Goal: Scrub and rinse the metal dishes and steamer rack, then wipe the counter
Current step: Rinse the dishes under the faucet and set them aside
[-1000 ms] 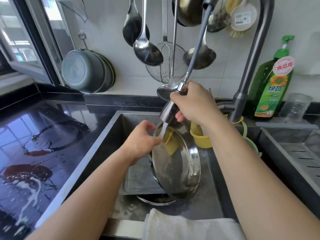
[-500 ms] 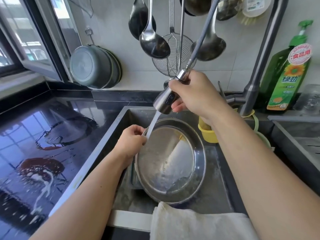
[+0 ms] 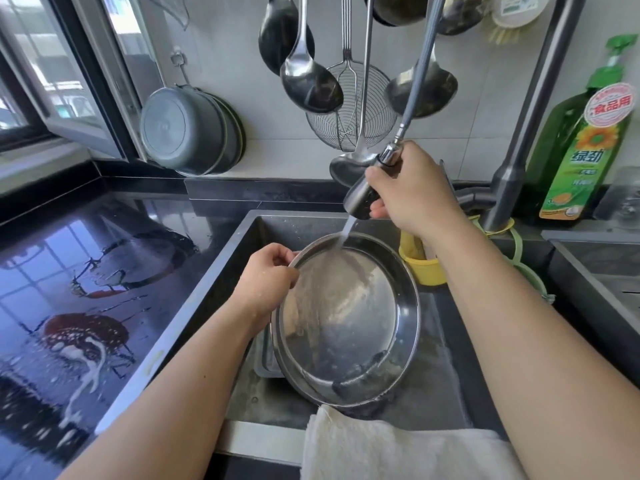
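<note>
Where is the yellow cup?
In the head view, the yellow cup sits at the back right of the sink, just behind the round metal dish and partly hidden by the right hand.

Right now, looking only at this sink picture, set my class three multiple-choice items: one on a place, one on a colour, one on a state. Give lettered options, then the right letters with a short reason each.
1. Where does the white cloth lie?
A. over the sink's near edge
B. on the hooks on the wall
C. inside the yellow cup

2. What colour is the cup behind the round metal pan?
A. red
B. yellow
C. blue

3. What is the spray head doing?
A. hanging docked in the tap
B. lying in the sink
C. running water onto the pan

Key: 1 A, the cloth drapes over the front rim of the sink. 2 B, the cup at the sink's back is plainly yellow. 3 C, the right hand holds the head and a stream hits the pan's upper rim, while the left hand has its grip on the pan's left rim.
</note>
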Tool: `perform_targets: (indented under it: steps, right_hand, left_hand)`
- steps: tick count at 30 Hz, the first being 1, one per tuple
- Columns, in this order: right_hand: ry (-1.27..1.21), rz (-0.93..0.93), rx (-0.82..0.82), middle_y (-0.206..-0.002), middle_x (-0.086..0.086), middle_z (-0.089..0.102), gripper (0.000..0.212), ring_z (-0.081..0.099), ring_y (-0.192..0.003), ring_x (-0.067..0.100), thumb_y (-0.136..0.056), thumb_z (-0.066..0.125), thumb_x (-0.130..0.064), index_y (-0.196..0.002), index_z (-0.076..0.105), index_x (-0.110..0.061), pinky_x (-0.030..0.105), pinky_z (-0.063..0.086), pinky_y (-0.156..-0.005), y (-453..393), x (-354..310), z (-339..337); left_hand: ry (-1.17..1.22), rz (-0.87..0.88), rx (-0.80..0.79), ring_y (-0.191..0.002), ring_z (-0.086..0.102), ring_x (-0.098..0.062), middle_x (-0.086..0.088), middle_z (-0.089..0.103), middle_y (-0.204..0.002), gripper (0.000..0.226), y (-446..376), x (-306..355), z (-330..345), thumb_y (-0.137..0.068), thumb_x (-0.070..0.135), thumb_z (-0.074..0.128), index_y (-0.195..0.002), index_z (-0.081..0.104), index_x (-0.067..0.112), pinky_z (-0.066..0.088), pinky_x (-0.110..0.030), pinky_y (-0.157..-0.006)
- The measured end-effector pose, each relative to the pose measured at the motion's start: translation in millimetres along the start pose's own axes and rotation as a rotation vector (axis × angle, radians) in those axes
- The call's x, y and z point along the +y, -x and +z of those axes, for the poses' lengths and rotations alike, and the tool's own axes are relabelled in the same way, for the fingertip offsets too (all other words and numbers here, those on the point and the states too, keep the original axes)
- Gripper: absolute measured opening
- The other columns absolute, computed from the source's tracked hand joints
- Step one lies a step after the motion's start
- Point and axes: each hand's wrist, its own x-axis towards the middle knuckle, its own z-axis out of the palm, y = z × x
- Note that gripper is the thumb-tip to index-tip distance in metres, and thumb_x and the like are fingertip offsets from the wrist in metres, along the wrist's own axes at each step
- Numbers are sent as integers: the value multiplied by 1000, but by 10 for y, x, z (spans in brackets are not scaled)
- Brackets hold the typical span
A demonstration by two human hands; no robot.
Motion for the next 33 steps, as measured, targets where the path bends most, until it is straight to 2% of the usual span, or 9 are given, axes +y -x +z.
perform_targets:
  steps: [5, 8, 13, 20, 22, 25, 27, 30, 33]
  right_hand:
    - [104, 3, 63, -101, 6, 68, 20, 73, -81, 28, -98, 61, -33, -108, 52, -19, 46, 63, -74, -41, 108, -33]
    - [173, 13, 82, -107, 5, 66, 25, 71, -89, 31, -99, 60, -34, -116, 51, -19, 49, 61, -82, -56, 149, -104]
    - [213, 35, 57, -110, 6, 66, 27, 71, -89, 32, -99, 61, -34, -118, 52, -18, 49, 61, -83, -78, 178, -219]
    - [223, 49, 29, -110, 6, 65, 30, 70, -90, 32, -97, 61, -36, -120, 51, -19, 50, 61, -81, -53, 134, -225]
    - [203, 49, 17, -110, 7, 65, 28, 72, -87, 29, -99, 61, -35, -120, 51, -19, 41, 64, -72, -50, 130, -218]
    - [151, 55, -6, -106, 7, 67, 23, 74, -69, 19, -100, 60, -34, -116, 51, -19, 28, 62, -57, -43, 116, -189]
    - [170, 45, -5, -105, 6, 67, 23, 75, -69, 19, -101, 59, -34, -116, 51, -20, 32, 64, -62, -39, 113, -180]
    - [220, 29, 23, -107, 7, 66, 26, 72, -86, 29, -99, 60, -34, -118, 51, -20, 45, 63, -76, -42, 125, -202]
    - [250, 19, 53, -105, 5, 65, 25, 70, -87, 31, -95, 62, -35, -114, 52, -22, 50, 61, -81, -32, 130, -247]
  left_hand:
    - [35, 11, 20, -95, 66, -16, 1, 68, -81, 31, 2, -15, 12, -79, -19, 54, -80, 57, 11, 54, -35, -74]
    - [38, 27, 53, -102, 68, -13, -3, 71, -88, 29, 13, -18, 20, -81, -18, 56, -82, 58, 11, 58, -37, -79]
    - [48, 20, 114, -110, 68, -13, -8, 73, -96, 28, 11, -5, 31, -81, -18, 55, -81, 59, 10, 60, -38, -84]
    - [13, 18, 126, -95, 65, -12, -2, 68, -86, 25, 18, 34, 51, -81, -16, 56, -82, 61, 9, 48, -26, -72]
    - [3, 15, 125, -85, 62, -15, -1, 66, -81, 26, 3, 13, 46, -79, -16, 56, -80, 61, 10, 46, -27, -69]
    - [-1, 13, 128, -77, 56, -19, -4, 62, -77, 26, -26, -20, 32, -77, -15, 55, -80, 62, 11, 46, -31, -68]
    - [-6, 16, 125, -78, 57, -20, -5, 63, -78, 26, -39, -30, 38, -78, -14, 57, -80, 62, 11, 48, -33, -70]
    - [-30, 29, 153, -72, 56, -17, -3, 63, -75, 21, -52, -44, 56, -83, -9, 60, -81, 63, 11, 46, -29, -66]
    - [-48, 46, 180, -70, 55, -15, -1, 63, -74, 18, -60, -51, 79, -84, -5, 62, -80, 63, 12, 45, -26, -65]
